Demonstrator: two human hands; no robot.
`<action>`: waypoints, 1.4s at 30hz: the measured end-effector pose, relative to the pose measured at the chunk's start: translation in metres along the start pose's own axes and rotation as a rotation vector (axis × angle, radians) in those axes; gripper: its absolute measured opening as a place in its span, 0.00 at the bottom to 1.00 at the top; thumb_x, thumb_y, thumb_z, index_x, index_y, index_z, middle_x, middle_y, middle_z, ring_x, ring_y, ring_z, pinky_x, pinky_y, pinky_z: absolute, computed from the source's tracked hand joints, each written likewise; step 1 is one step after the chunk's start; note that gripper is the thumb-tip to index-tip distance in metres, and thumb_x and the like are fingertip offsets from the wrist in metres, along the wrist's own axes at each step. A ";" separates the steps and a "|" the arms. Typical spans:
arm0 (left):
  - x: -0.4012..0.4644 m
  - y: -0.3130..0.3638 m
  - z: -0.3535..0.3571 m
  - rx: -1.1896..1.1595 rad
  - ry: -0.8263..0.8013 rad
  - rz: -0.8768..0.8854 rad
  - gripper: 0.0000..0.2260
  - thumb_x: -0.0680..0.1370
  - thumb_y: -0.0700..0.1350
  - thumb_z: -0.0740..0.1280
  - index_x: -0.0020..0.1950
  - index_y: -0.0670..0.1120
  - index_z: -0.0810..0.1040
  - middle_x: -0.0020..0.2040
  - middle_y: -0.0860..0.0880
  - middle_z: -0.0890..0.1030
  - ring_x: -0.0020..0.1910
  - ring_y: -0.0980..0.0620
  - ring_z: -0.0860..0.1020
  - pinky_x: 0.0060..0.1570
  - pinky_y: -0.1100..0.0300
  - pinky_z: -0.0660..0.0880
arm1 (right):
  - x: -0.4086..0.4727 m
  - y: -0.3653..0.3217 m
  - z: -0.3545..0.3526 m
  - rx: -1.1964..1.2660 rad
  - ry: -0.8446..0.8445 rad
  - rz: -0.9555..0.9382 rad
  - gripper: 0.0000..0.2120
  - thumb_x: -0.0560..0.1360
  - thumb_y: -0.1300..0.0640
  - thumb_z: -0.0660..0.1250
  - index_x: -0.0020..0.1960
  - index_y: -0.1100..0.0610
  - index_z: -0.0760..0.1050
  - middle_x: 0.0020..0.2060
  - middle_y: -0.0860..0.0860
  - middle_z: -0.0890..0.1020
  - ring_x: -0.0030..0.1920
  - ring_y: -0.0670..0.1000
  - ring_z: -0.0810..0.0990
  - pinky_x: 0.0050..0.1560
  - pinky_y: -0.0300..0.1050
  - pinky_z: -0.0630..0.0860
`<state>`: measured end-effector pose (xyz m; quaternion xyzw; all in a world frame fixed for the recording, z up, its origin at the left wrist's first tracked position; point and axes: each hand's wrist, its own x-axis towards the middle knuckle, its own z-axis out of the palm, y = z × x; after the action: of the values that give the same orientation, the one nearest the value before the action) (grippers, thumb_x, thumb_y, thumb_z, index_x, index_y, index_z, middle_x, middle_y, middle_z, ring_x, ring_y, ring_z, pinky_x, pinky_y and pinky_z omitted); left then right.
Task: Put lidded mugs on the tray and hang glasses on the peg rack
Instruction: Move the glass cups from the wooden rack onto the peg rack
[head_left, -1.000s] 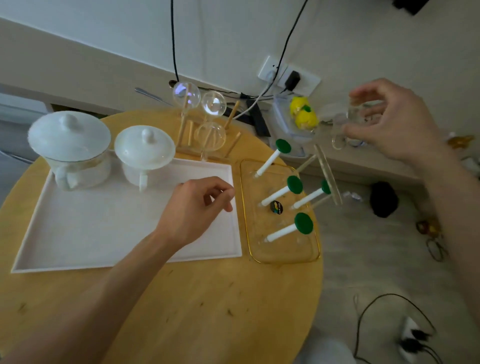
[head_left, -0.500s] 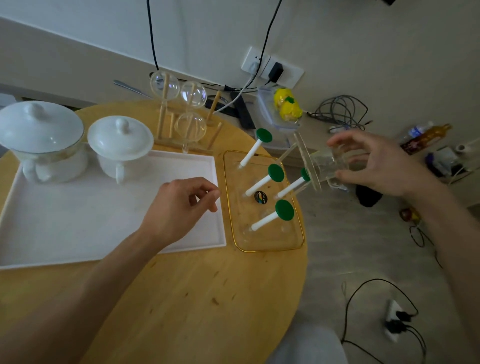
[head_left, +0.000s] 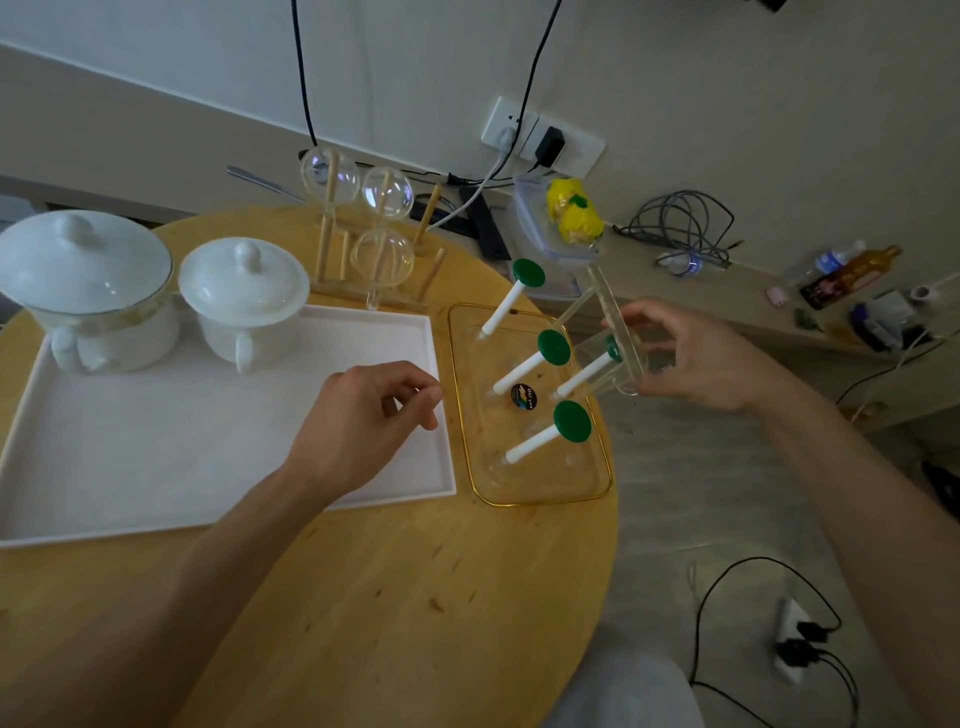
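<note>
My right hand (head_left: 693, 358) holds a clear glass (head_left: 615, 361) upside down over a white, green-capped peg of the clear peg rack (head_left: 524, 467) with the gold rim. The peg's green cap shows inside the glass. Three other green-capped pegs stand bare. My left hand (head_left: 363, 418) hovers over the right edge of the white tray (head_left: 156, 467), fingers curled with nothing in them. Two white lidded mugs, a large one (head_left: 88, 291) and a smaller one (head_left: 241, 301), stand at the tray's back.
A wooden peg stand (head_left: 371, 249) behind the tray carries three round clear glasses. The round wooden table's edge (head_left: 615, 519) runs just right of the peg rack. Cables, a wall socket and a yellow item in a plastic box (head_left: 569, 218) lie beyond on a ledge.
My right hand brought the glass down and left from near the wall onto the rack's right-hand peg. My left hand stayed over the tray's edge.
</note>
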<state>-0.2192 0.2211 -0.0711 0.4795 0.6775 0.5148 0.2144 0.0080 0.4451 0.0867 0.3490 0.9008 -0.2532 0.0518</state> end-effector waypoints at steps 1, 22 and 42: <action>0.000 0.000 0.000 0.005 0.000 0.002 0.06 0.80 0.50 0.70 0.51 0.50 0.85 0.37 0.59 0.86 0.35 0.55 0.83 0.39 0.61 0.80 | 0.000 0.000 0.000 -0.009 0.000 -0.010 0.29 0.70 0.65 0.80 0.67 0.49 0.75 0.62 0.44 0.80 0.64 0.39 0.76 0.65 0.40 0.72; 0.002 -0.003 -0.005 0.003 0.021 -0.024 0.04 0.80 0.50 0.70 0.48 0.54 0.84 0.36 0.59 0.85 0.33 0.60 0.80 0.35 0.73 0.71 | 0.001 -0.002 0.001 -0.090 0.004 0.036 0.30 0.69 0.60 0.80 0.68 0.48 0.76 0.62 0.44 0.81 0.65 0.47 0.79 0.68 0.57 0.76; 0.004 -0.006 -0.014 -0.035 0.036 -0.057 0.05 0.80 0.50 0.69 0.49 0.53 0.85 0.37 0.59 0.86 0.36 0.54 0.83 0.43 0.57 0.82 | 0.021 -0.058 -0.036 -0.396 0.193 -0.036 0.26 0.74 0.58 0.77 0.70 0.51 0.76 0.65 0.47 0.78 0.65 0.48 0.75 0.65 0.48 0.71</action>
<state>-0.2342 0.2173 -0.0703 0.4469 0.6856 0.5288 0.2248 -0.0428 0.4385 0.1363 0.3383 0.9399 -0.0375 0.0285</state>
